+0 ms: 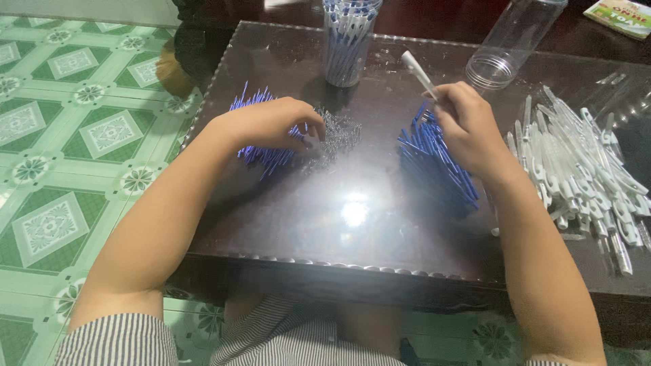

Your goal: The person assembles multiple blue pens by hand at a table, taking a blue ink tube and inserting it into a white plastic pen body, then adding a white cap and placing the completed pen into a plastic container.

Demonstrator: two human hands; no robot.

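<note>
We saw the right hand (468, 125) closed around a white pen barrel (418, 73), whose free end stuck up and away from the grip, tilted toward the far left, above the pile of blue refills (434, 166) lying on the glass-topped bench (352, 210). The left hand (271, 122) rested curled over a second bunch of blue refills (261, 152), its fingertips touching the small heap of metal springs (336, 135) just beside it; we could not tell whether that grip had pinched anything. A heap of white barrels (583, 169) lay to the right, near the right forearm. A clear jar of assembled pens (347, 41) stood at the far edge, and an empty clear jar (512, 44) lay tipped beside it.
</note>
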